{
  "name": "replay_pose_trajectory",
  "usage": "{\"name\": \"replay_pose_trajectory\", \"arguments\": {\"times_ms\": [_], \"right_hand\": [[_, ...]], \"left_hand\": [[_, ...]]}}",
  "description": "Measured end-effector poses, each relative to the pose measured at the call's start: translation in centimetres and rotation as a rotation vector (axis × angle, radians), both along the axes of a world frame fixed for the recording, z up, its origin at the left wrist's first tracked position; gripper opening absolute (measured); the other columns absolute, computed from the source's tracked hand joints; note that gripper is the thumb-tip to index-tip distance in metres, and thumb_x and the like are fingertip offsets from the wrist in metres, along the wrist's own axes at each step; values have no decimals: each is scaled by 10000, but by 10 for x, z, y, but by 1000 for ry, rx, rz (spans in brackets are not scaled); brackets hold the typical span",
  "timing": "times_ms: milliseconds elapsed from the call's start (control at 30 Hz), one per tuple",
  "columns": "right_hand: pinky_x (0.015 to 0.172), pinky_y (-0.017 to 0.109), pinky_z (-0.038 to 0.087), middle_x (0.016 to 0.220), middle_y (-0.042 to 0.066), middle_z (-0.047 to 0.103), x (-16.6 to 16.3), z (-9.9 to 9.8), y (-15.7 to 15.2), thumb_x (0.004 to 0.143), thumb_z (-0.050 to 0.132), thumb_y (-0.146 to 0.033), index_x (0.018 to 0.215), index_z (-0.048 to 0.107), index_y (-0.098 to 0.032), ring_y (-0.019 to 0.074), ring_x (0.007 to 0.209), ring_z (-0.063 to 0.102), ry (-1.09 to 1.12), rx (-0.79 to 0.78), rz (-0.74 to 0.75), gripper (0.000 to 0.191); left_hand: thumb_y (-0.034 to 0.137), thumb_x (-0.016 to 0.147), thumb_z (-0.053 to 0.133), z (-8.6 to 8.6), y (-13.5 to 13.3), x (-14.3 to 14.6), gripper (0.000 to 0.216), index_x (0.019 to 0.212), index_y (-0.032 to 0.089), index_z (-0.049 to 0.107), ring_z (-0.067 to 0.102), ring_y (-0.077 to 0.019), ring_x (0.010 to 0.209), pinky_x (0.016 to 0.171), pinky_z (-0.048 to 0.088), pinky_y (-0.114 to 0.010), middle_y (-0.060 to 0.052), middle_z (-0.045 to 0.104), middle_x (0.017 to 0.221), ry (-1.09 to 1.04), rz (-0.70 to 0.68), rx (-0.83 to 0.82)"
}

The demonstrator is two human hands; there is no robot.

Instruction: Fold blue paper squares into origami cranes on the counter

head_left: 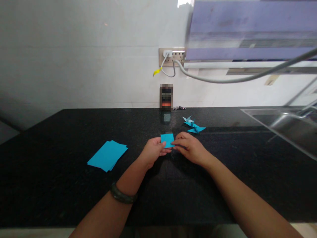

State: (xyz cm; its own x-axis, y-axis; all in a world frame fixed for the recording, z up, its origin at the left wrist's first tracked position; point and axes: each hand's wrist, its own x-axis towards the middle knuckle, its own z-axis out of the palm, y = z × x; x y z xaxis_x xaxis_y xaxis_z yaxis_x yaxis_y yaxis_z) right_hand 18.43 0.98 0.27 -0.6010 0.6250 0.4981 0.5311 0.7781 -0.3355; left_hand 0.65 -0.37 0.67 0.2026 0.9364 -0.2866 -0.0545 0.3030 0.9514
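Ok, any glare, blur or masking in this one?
All in the head view: bright glint on the sink; purple panel looks smeared; upright object pixelated, mirrored in the glossy counter; held paper outline clear, fine creases hard to see.

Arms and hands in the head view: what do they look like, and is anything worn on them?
The left hand and right hand wear no gloves. No sleeves show on the left forearm or right forearm. A thick, dark, rounded bracelet circles the left forearm; none shows on the right.
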Motion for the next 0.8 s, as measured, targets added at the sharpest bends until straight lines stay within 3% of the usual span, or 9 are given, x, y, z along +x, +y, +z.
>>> {"name": "replay_pose_trajectory", "arguments": {"times_ms": [167, 433, 667, 800], "right_hand": [[706, 299, 438, 842, 60, 532, -3, 0, -2, 826, 501, -190, 879, 642, -192, 160, 805, 507, 46, -20, -4, 151], [695, 297, 440, 931, 81, 501, -15, -9, -2, 792, 537, -194, 752, 579, -169, 174, 871, 504, 321, -109, -185, 63], [597, 253, 394, 681, 15, 527, -18, -13, -2, 798, 514, -194, 694, 532, -178, 134, 651, 493, 311, -145, -248, 107], [587, 244, 384, 665, 10, 519, -19, -12, -3, 791, 521, -195, 676, 521, -180, 130, 637, 489, 326, -123, -259, 116]], "left_hand": [[175, 783, 516, -2, 1, 0, 126, 848, 132, 616, 628, -114, 642, 626, 437, -236, -57, 677, 789, -19, -13, 16], [219, 738, 595, -3, -1, 1, 190, 905, 132, 618, 636, -129, 675, 624, 455, -231, -60, 678, 798, -73, -66, 8], [289, 747, 607, -11, 1, 0, 244, 940, 141, 614, 645, -141, 761, 673, 464, -238, -81, 675, 915, -140, -113, 16], [408, 804, 511, -11, 1, 3, 311, 915, 132, 602, 651, -149, 697, 614, 463, -242, -99, 686, 826, -89, -63, -28]]}}
